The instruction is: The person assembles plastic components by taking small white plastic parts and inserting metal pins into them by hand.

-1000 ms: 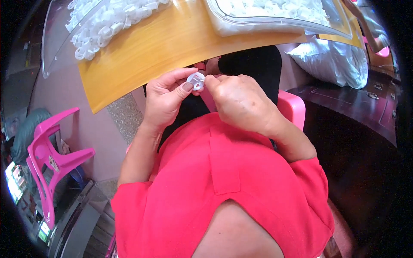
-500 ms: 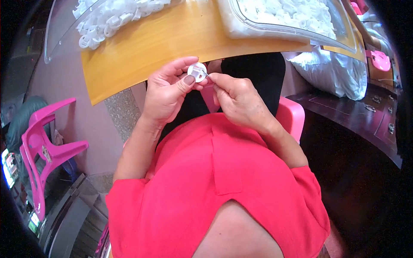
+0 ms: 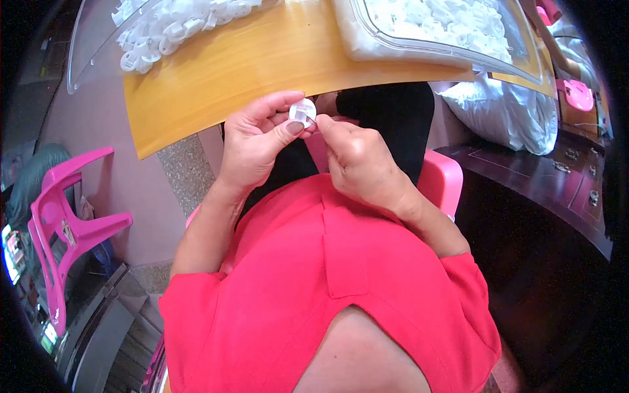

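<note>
Between the thumb and fingers of my left hand is a round white plastic piece, held over my lap just off the table's near edge. Its upper face has a raised part across the middle. My right hand is closed in a pinch at the right rim of the piece. A thin dark tip shows between those fingers and the piece; most of that tool is hidden in my grip, so its kind cannot be made out.
The yellow-brown table carries a pile of white plastic pieces at left and a clear plastic bin of similar pieces at right. A pink plastic chair lies to the left. A stuffed white sack stands at right.
The round piece has turned slightly and moved a little downward. My right hand has shifted slightly, its fingers curled more around the thin tool at the rim.
</note>
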{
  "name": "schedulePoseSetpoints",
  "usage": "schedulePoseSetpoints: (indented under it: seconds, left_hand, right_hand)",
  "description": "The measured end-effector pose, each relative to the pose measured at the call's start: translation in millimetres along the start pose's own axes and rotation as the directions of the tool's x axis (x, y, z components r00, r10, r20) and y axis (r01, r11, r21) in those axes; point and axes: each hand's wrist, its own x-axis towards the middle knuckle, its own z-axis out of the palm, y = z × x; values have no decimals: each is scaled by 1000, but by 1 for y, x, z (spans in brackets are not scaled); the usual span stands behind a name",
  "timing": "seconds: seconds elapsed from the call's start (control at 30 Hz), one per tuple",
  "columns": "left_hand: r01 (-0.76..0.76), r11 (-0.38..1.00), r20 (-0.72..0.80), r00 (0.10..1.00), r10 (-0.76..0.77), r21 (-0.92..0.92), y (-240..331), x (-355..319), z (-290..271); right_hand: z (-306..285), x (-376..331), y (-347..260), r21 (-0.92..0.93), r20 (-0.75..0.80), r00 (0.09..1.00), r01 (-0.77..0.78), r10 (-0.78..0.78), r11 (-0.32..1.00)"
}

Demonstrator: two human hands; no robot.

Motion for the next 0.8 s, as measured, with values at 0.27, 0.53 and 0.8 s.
schedulePoseSetpoints:
  seconds: [0.27,0.53,0.8]
  left_hand:
    - [-88,989,-19,996,91,122,-3,-5,6]
    - [-71,947,-16,997,80,315,-5,-6,13]
    - [81,932,-78,995,-57,353,-4,-5,15]
  right_hand:
    - [-11,2,-16,-393,152,988,82,-23,916]
    - [-16,7,-32,-679,335,941,210,42,704]
    - [-9,4,-34,-804,436,899,371,37,464]
